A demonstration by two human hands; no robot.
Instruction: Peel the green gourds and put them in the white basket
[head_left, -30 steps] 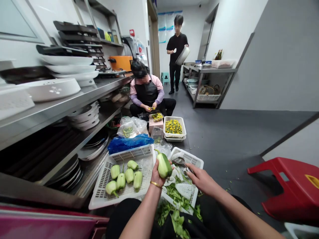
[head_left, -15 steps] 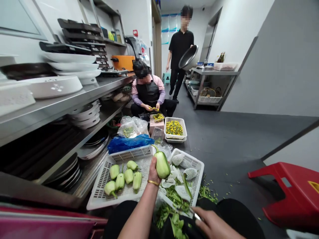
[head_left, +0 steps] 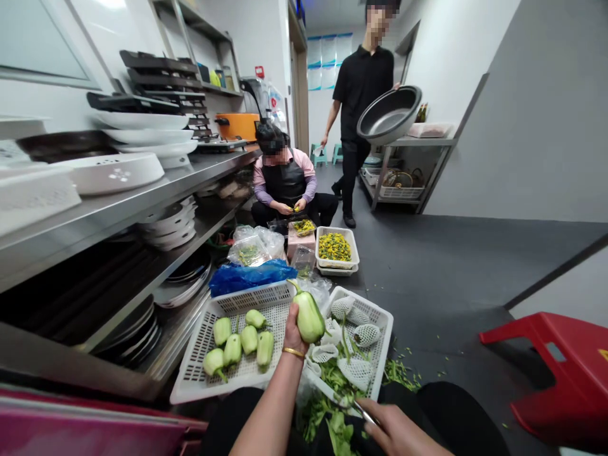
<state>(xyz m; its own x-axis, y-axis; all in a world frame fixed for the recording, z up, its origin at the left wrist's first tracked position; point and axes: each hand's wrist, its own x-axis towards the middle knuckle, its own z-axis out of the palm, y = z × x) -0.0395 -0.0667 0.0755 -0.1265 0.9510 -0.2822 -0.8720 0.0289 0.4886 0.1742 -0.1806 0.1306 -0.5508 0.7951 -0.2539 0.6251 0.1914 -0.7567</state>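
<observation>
My left hand (head_left: 295, 330) grips a pale green gourd (head_left: 310, 316) with its stem pointing up, above the gap between two white baskets. A thin strip of peel hangs at its lower right side. Low in front, my right hand (head_left: 396, 429) is closed around a metal peeler (head_left: 365, 413), apart from the gourd. Several peeled gourds (head_left: 232, 349) lie in the left white basket (head_left: 183, 380). The right white basket (head_left: 387, 329) holds gourds in white foam nets (head_left: 355, 372) and green peelings (head_left: 332, 373). More peelings (head_left: 339, 434) are heaped below it, between my knees.
A seated person (head_left: 285, 177) handles yellow flowers behind a basket of yellow-green blossoms (head_left: 335, 247). Another person (head_left: 358, 95) walks with a large metal bowl (head_left: 389, 115). Steel shelves with plates (head_left: 166, 231) line the left. A red stool (head_left: 553, 367) stands right.
The standing person has come closer with the bowl. My right hand and the peeler have shifted slightly left. A peel strip now shows at the gourd's side. My left hand keeps its hold.
</observation>
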